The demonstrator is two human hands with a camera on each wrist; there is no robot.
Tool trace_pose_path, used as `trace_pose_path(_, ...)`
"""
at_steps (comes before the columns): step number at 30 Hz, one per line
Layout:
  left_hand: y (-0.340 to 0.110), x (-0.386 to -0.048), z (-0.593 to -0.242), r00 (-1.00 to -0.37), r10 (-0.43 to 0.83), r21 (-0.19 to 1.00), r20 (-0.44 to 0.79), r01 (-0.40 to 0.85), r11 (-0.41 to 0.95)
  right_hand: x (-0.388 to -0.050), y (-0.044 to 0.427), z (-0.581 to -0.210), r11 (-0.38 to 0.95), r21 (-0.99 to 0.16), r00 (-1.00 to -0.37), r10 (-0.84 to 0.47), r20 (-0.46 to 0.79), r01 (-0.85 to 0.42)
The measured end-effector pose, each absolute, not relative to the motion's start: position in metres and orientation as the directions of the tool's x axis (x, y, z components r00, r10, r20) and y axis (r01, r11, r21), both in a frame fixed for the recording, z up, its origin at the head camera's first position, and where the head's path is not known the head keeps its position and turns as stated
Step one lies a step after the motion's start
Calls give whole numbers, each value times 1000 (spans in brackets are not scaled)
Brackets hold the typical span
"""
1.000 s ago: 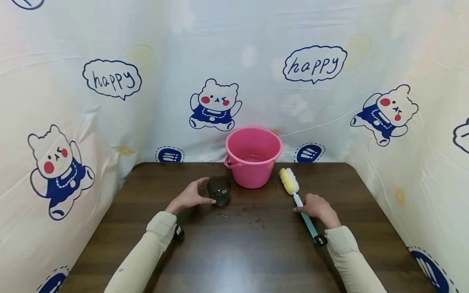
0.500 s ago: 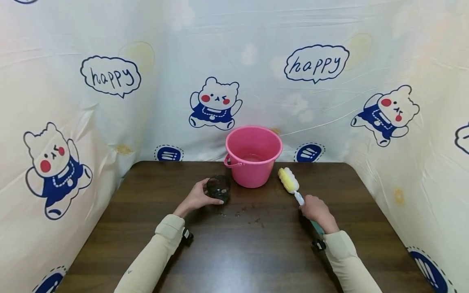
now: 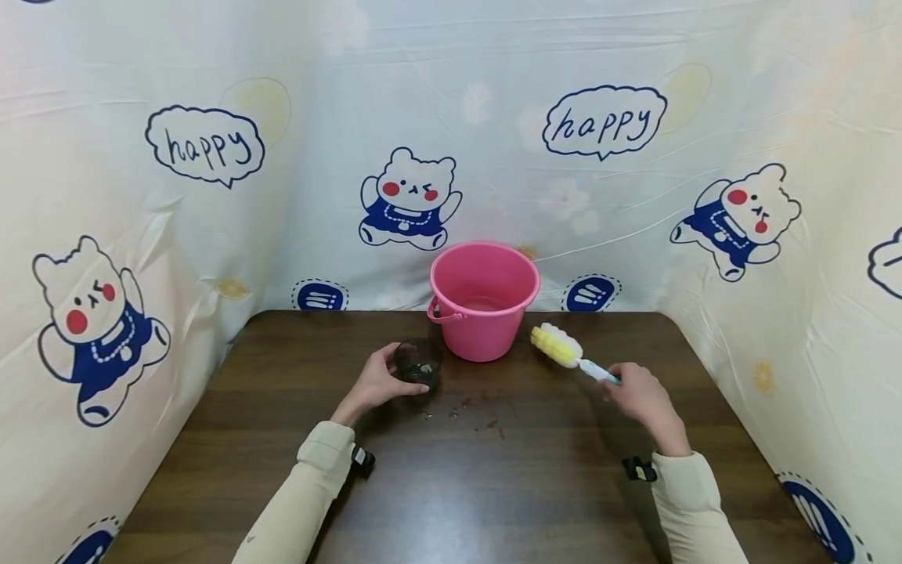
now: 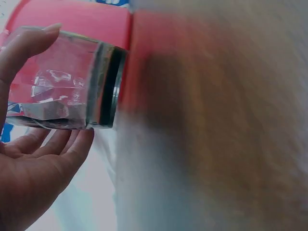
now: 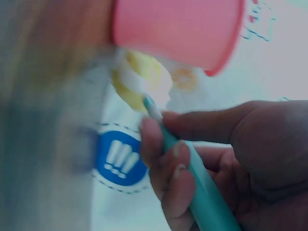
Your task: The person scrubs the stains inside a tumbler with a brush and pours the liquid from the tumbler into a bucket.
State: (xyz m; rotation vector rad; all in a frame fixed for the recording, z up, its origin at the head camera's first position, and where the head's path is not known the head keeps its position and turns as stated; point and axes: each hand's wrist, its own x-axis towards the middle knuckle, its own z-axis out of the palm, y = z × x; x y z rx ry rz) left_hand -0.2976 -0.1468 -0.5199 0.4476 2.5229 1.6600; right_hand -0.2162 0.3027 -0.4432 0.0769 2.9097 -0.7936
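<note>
My left hand point(image 3: 377, 382) holds a clear dark-looking glass point(image 3: 417, 365) between thumb and fingers, left of the pink bucket. In the left wrist view the thumb lies on one side of the glass point(image 4: 60, 79) and the fingers on the other. My right hand point(image 3: 644, 395) grips the handle of a brush with a yellow and white sponge head point(image 3: 558, 345), which points up and left toward the bucket. The right wrist view shows thumb and fingers of the hand point(image 5: 260, 149) curled round the teal handle point(image 5: 207, 197).
A pink bucket point(image 3: 483, 329) stands at the back middle of the brown wooden table point(image 3: 451, 486), close to the glass. Small wet drops and reddish marks lie on the table in front of the bucket. A printed cloth hangs behind and at both sides.
My right hand has lifted the brush from the table and moved right, turning the sponge head further left. My left hand has shifted slightly on the glass, whose opening shows more.
</note>
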Motion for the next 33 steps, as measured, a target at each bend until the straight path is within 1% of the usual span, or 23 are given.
trace_pose_path(3, -143, -297, -515, -948, 284, 894, 143, 247, 374, -207, 304, -430, 845, -533, -990, -33, -137, 45)
trace_pose_path(7, -137, -294, -502, -931, 306, 841, 201, 324, 434, -198, 301, -415, 821, -571, -986, -110, -124, -19)
trace_pose_path(14, -124, -289, -487, -897, 399, 744, 191, 397, 538, -186, 282, -392, 773, -611, -961, -267, -67, -172)
trace_pose_path(18, -117, -291, -484, -869, 449, 713, 207, 448, 539, -183, 265, -385, 762, -605, -945, -322, -47, -230)
trace_pose_path(24, -109, -294, -476, -832, 495, 687, 250, 513, 515, -190, 239, -378, 807, -525, -945, -326, -12, -272)
trace_pose_path(27, -104, -294, -471, -824, 512, 681, 242, 520, 516, -195, 224, -374, 835, -467, -944, -330, -2, -291)
trace_pose_path(30, -99, -294, -468, -819, 526, 687, 230, 519, 508, -199, 208, -368, 867, -380, -942, -334, 39, -323)
trace_pose_path(33, -96, -294, -468, -828, 516, 697, 220, 503, 510, -200, 192, -362, 899, -277, -940, -327, 93, -340)
